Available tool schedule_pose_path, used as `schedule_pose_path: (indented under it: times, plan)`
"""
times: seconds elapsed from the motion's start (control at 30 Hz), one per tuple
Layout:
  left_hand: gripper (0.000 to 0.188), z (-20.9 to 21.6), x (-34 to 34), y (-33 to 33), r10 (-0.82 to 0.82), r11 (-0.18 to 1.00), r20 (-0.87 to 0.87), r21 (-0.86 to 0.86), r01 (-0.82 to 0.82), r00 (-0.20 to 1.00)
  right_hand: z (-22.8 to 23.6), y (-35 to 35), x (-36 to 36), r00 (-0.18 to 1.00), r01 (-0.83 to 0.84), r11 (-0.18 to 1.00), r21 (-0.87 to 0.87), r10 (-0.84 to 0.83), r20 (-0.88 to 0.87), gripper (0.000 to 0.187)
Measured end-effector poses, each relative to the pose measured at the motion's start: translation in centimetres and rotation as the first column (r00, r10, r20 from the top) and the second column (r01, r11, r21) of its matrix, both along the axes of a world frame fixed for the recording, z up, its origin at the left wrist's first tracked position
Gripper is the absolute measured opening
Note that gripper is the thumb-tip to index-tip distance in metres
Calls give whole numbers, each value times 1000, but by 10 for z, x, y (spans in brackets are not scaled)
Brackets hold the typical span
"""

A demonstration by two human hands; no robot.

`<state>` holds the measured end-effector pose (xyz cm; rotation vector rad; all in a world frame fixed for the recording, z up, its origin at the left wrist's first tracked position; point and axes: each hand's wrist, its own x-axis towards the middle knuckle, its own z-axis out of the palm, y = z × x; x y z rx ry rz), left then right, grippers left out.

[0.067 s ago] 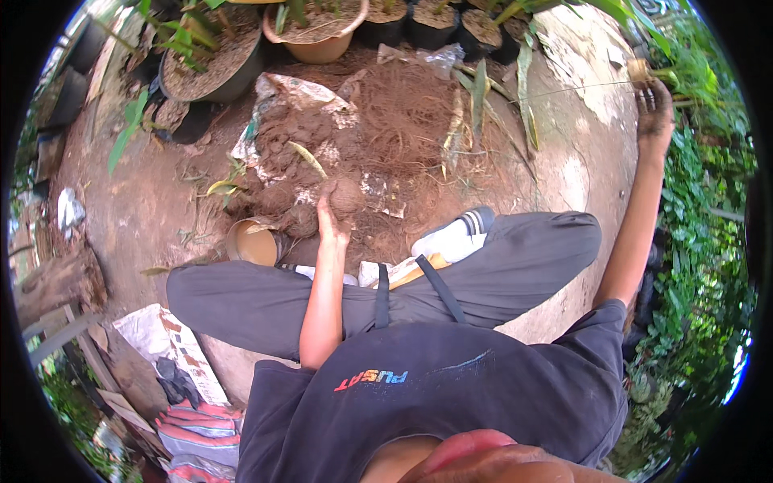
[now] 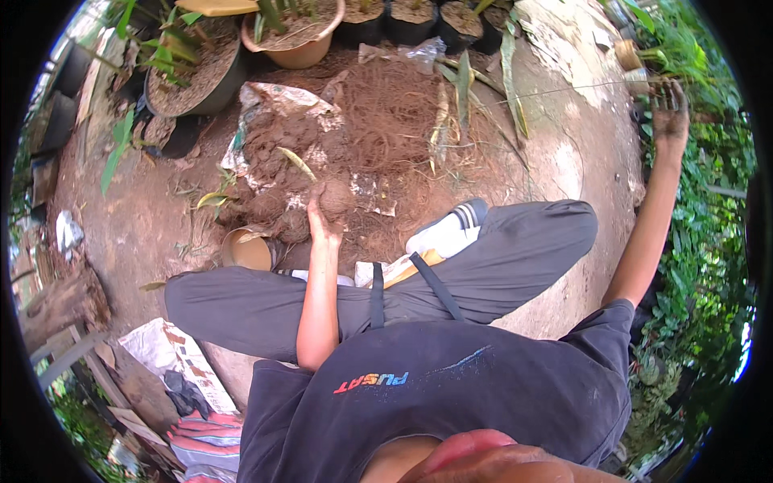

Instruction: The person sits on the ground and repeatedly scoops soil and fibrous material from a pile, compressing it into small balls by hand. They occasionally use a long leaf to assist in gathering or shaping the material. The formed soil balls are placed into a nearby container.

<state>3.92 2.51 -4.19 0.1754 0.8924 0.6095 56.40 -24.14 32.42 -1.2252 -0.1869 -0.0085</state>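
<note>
My left hand [image 2: 322, 221] is wrapped round the near side of a brown, fibre-covered ball [image 2: 336, 198], held above the ground in front of my crossed legs. A yellow-green leaf cutting [image 2: 298, 163] slants up with its lower end meeting the ball; whether it is set into it, I cannot tell. Far out to the right, my soil-darkened right hand [image 2: 670, 114] is at the end of a thin thread [image 2: 580, 87] stretched leftward, its fingers seemingly bent on it. The thread's left end fades against the ground. Dark wet soil [image 2: 278, 141] lies on a torn sack [image 2: 290, 95] beyond the ball.
Loose brown fibre [image 2: 390, 113] is heaped beside the soil. Long cut leaves [image 2: 512, 80] lie right of it. A round tub [image 2: 248, 249] stands by my left knee. Potted plants [image 2: 294, 48] line the far side; green foliage [image 2: 696, 266] borders the right.
My right hand has moved a little farther out to the right, with the thread still stretched. The whole view has shifted slightly; my left hand keeps its hold on the ball.
</note>
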Motion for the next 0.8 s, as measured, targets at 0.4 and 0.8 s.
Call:
schedule_pose_path:
  times: [0.4,0.8]
  plan:
    - [42,7,11,-6,-36,999,7,21,36,999,-53,-338,135,736,677,148,-721,-146,661,36]
    - [47,14,15,-17,-130,991,-85,2,131,988,-94,-191,-8,968,-235,-175,-956,52,-247,63]
